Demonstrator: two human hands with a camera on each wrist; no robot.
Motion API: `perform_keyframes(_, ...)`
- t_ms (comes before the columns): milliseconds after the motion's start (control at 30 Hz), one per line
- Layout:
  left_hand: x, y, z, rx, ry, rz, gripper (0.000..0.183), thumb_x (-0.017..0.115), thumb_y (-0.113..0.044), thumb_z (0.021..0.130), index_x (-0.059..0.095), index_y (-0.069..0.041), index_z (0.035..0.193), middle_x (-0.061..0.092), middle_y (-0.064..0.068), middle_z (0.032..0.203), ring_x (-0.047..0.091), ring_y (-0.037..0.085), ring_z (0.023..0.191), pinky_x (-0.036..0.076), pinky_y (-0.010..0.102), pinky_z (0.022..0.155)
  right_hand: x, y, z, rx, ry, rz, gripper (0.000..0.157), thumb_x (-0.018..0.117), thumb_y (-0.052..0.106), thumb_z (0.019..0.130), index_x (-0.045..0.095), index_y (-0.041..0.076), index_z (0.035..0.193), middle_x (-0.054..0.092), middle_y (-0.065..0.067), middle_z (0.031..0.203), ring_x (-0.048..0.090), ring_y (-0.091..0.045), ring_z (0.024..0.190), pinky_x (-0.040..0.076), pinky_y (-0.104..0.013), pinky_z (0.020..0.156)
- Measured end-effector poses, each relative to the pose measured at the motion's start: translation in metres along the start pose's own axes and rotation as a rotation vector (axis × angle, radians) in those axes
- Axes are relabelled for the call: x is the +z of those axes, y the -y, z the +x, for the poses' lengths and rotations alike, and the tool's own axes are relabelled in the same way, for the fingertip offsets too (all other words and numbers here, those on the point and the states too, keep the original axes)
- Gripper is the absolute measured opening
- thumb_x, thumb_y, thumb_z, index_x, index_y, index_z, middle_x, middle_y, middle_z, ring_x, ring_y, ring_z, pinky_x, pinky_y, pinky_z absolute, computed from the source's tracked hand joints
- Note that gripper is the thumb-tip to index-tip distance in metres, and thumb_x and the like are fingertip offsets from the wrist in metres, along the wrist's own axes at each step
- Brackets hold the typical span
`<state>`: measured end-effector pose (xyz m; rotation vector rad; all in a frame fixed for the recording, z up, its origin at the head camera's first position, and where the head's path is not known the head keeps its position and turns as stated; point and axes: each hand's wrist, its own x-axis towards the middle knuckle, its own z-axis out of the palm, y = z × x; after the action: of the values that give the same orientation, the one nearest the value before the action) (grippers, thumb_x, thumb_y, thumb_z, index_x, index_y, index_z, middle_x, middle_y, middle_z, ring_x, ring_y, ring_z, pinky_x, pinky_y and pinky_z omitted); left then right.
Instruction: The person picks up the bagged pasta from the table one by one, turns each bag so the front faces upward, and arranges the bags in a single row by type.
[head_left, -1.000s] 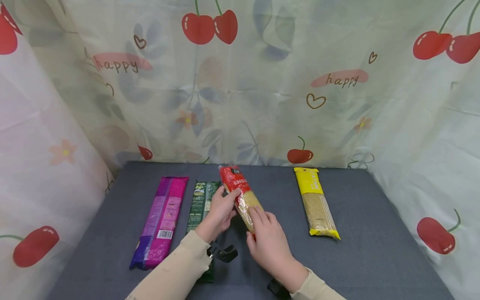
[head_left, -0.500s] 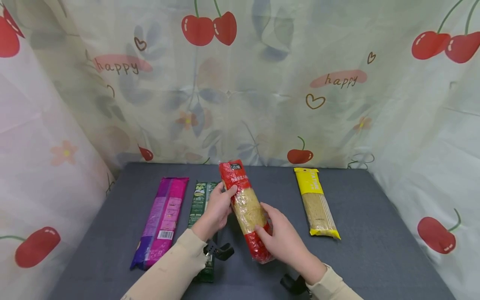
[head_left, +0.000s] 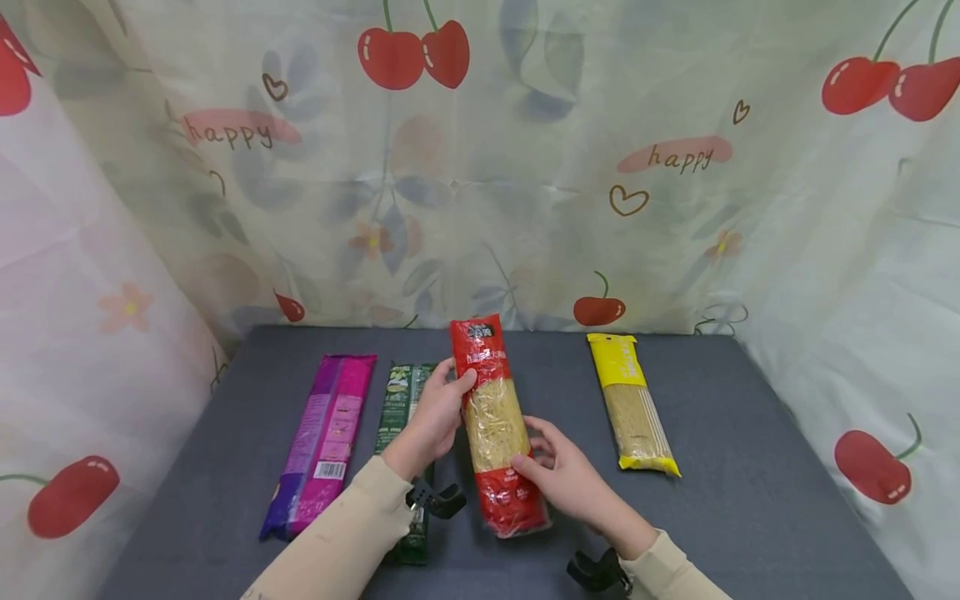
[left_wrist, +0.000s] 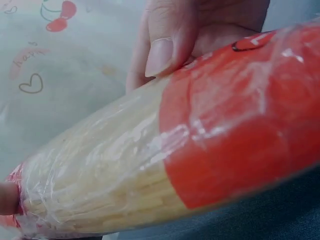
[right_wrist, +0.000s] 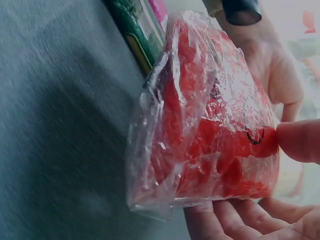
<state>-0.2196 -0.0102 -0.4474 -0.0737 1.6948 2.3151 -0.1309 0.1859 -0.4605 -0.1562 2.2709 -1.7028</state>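
We're holding a long, rounded red-and-clear plastic pack of pale-yellow strands [head_left: 497, 425] approx. mid-table, off the dark grey fabric-covered table [head_left: 735, 533], its top tipping slightly L. Our left hand [head_left: 433, 417] is gripping its upper L edge, thumb pressing on the front; our right hand [head_left: 566, 479] is pinching the lower R edge btwn thumb & fingers. The film is shining & crinkling, w/ a loose clear flap jutting from the bottom end; thin, straight strands are showing thru the middle.

Nearby, a flat dark green printed pack [head_left: 396, 408] is lying just L of it, our cream cloth sleeve [head_left: 337, 533] & wrist blocking part. Further L, a long magenta-and-purple pack w/ barcode [head_left: 322, 450] is lying at a slant. Well apart on the R, a slim yellow-and-clear striped pack [head_left: 633, 404] is lying flat. A pale, creased cherry-print curtain [head_left: 457, 225] is hanging behind.
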Motion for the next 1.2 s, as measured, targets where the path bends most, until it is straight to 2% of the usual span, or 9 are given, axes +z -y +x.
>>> perform_keyframes(233,-0.002,0.003,0.001,-0.012,0.031,0.027,0.044,0.052,-0.023,0.101,0.038,-0.015,0.142,0.049,0.013,0.128,0.055,0.028,0.112,0.048,0.044,0.09,0.008,-0.006,-0.001,-0.009,0.004,0.081,0.071,0.066,0.027,0.094,0.026,0.013,0.15,0.06,-0.014,0.118,0.064,-0.024,0.097,0.054,-0.04,0.08)
perform_keyframes(467,-0.006,0.007,0.0,-0.003,0.043,0.065,0.045,0.05,-0.025,0.102,0.035,-0.014,0.143,0.049,0.014,0.129,0.056,0.028,0.11,0.048,0.044,0.089,0.014,-0.009,0.0,-0.012,-0.009,0.121,0.071,0.065,0.026,0.094,0.025,0.012,0.151,0.059,-0.015,0.12,0.064,-0.026,0.1,0.054,-0.042,0.08)
perform_keyframes(700,-0.003,0.01,0.001,-0.001,0.033,0.099,0.047,0.05,-0.022,0.102,0.03,-0.008,0.143,0.049,0.018,0.128,0.057,0.028,0.109,0.05,0.043,0.088,0.017,-0.01,0.002,-0.003,-0.098,0.111,0.069,0.067,0.023,0.093,0.029,0.013,0.149,0.059,-0.015,0.116,0.064,-0.026,0.1,0.054,-0.043,0.079)
perform_keyframes(833,-0.001,0.013,0.001,0.013,0.067,0.165,0.047,0.051,-0.017,0.102,0.03,-0.007,0.144,0.048,0.017,0.129,0.055,0.028,0.112,0.047,0.045,0.093,0.016,-0.013,0.003,0.004,-0.14,0.124,0.067,0.067,0.019,0.093,0.03,0.015,0.149,0.058,-0.015,0.118,0.063,-0.026,0.101,0.054,-0.043,0.08)
perform_keyframes(1000,0.0,0.02,-0.002,0.049,0.144,0.335,0.056,0.052,-0.022,0.102,0.027,-0.018,0.151,0.047,0.013,0.123,0.057,0.025,0.105,0.05,0.043,0.087,0.013,-0.015,0.003,-0.007,-0.188,0.147,0.063,0.064,0.014,0.094,0.031,0.018,0.148,0.057,-0.014,0.119,0.062,-0.026,0.102,0.054,-0.042,0.08)
perform_keyframes(1067,0.001,0.022,-0.004,0.089,0.178,0.424,0.06,0.053,-0.024,0.101,0.023,-0.022,0.153,0.047,0.012,0.12,0.059,0.024,0.099,0.052,0.041,0.081,0.011,-0.015,0.003,-0.01,-0.21,0.156,0.062,0.063,0.012,0.095,0.032,0.019,0.148,0.057,-0.013,0.12,0.062,-0.027,0.102,0.054,-0.043,0.08)
perform_keyframes(1200,0.006,0.028,-0.008,0.185,0.237,0.531,0.07,0.057,-0.02,0.099,0.016,-0.027,0.155,0.048,0.01,0.117,0.062,0.022,0.088,0.053,0.037,0.073,0.008,-0.015,0.004,0.01,-0.251,0.144,0.06,0.058,0.009,0.097,0.03,0.02,0.148,0.055,-0.012,0.123,0.06,-0.026,0.105,0.053,-0.042,0.082)
